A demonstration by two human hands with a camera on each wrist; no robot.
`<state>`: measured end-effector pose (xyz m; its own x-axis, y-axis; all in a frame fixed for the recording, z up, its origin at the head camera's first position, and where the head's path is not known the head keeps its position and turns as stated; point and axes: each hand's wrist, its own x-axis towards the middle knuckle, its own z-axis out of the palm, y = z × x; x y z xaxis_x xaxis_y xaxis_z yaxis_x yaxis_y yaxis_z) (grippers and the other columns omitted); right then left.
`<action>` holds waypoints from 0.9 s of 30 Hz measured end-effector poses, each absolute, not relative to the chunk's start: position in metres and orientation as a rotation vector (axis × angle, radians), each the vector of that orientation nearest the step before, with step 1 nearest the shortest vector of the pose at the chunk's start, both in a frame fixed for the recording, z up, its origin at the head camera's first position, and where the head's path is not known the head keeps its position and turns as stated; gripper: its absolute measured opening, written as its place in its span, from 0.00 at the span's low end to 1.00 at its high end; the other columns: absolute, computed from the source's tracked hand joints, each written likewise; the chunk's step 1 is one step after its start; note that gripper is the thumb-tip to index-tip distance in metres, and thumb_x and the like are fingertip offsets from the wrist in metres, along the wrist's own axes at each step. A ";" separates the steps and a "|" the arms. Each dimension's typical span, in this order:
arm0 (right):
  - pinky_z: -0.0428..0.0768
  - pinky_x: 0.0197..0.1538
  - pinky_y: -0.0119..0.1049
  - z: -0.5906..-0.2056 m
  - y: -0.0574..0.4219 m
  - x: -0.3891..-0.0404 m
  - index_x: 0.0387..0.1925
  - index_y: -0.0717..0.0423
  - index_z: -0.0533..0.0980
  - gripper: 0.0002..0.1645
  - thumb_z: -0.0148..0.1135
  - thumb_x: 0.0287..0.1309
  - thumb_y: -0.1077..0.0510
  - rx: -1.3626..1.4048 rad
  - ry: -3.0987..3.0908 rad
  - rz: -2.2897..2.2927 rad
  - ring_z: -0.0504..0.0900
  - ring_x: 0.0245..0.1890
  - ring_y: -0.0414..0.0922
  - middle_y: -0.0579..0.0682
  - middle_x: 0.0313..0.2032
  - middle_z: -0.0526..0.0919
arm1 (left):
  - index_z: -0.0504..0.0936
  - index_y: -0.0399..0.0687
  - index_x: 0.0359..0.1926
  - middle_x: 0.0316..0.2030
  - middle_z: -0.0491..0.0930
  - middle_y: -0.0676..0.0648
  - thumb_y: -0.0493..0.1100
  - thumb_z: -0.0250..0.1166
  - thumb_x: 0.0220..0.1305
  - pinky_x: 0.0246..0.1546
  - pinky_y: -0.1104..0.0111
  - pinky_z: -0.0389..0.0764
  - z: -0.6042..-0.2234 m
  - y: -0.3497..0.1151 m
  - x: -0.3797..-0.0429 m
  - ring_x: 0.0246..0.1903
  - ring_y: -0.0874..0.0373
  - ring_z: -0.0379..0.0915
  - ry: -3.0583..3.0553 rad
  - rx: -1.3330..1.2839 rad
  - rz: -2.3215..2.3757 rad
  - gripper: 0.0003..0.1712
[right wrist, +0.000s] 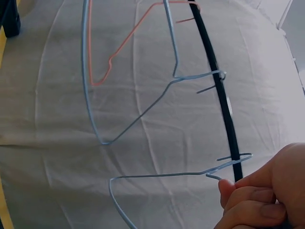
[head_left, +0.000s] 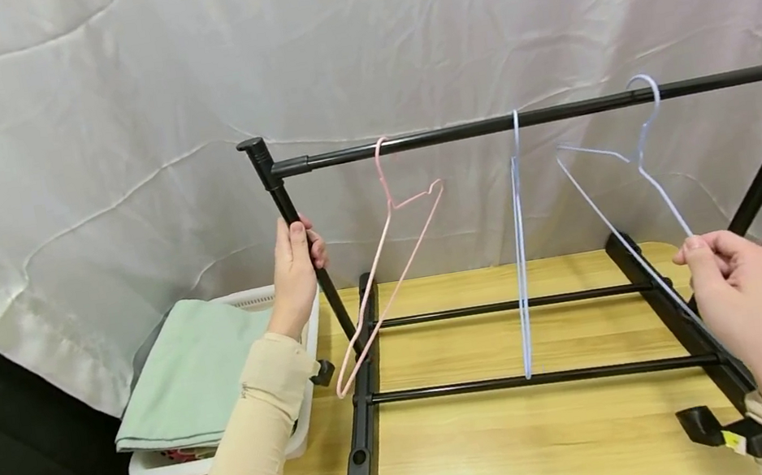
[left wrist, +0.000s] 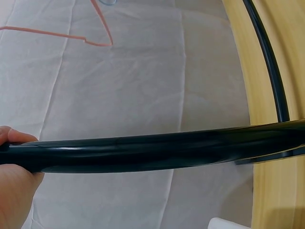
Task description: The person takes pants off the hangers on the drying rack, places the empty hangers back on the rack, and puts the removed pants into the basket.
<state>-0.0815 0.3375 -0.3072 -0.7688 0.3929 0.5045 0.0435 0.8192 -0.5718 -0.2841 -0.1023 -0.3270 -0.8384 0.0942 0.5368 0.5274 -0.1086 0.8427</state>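
Note:
My left hand [head_left: 296, 262] grips the left upright post [head_left: 337, 303] of a black clothes rack, fingers wrapped behind it and thumb in front. At the right, my right hand [head_left: 757, 304] pinches the shoulder of a light blue hanger [head_left: 658, 188], whose hook loops over the rack's top bar [head_left: 440, 135]. A second blue hanger [head_left: 520, 249] hangs edge-on near the middle of the bar. Closer to the left post hangs a pink hanger [head_left: 383, 249], turned at an angle. In the right wrist view, thumb and fingertips meet on the nearest blue hanger [right wrist: 157, 175].
A white basket [head_left: 307, 437] with a folded green cloth [head_left: 201, 371] stands left of the rack on a wooden table [head_left: 516, 447]. The rack's black foot [head_left: 365, 453] and lower bars [head_left: 550, 378] cross the table. A pale curtain [head_left: 323, 49] hangs behind.

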 end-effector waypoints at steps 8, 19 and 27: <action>0.60 0.26 0.35 -0.318 0.335 -0.084 0.42 0.53 0.81 0.22 0.46 0.75 0.45 -0.315 -2.379 0.740 0.64 0.16 0.38 0.41 0.11 0.68 | 0.64 0.51 0.48 0.26 0.62 0.49 0.62 0.41 0.77 0.27 0.70 0.66 -0.327 -0.106 -0.287 0.24 0.58 0.60 -1.855 -0.661 -2.002 0.21; 0.64 0.33 0.30 -0.332 0.329 -0.077 0.43 0.56 0.80 0.17 0.56 0.71 0.47 -0.195 -2.394 0.765 0.70 0.20 0.21 0.25 0.20 0.75 | 0.67 0.60 0.61 0.42 0.83 0.39 0.64 0.38 0.78 0.58 0.54 0.77 -0.326 -0.120 -0.271 0.49 0.44 0.81 -2.125 -0.517 -1.750 0.24; 0.62 0.34 0.31 -0.351 0.332 -0.070 0.42 0.53 0.80 0.14 0.63 0.66 0.47 -0.150 -2.447 0.753 0.67 0.26 0.14 0.35 0.29 0.83 | 0.54 0.56 0.77 0.70 0.69 0.44 0.66 0.35 0.78 0.68 0.45 0.68 -0.344 -0.135 -0.235 0.69 0.43 0.66 -2.554 -0.386 -1.273 0.36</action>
<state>-0.0702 0.3317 -0.3511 -0.8316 0.2627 0.4894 -0.0579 0.8353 -0.5467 -0.2353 -0.1346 -0.3439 -0.9307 0.1194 0.3456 0.3479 0.5804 0.7363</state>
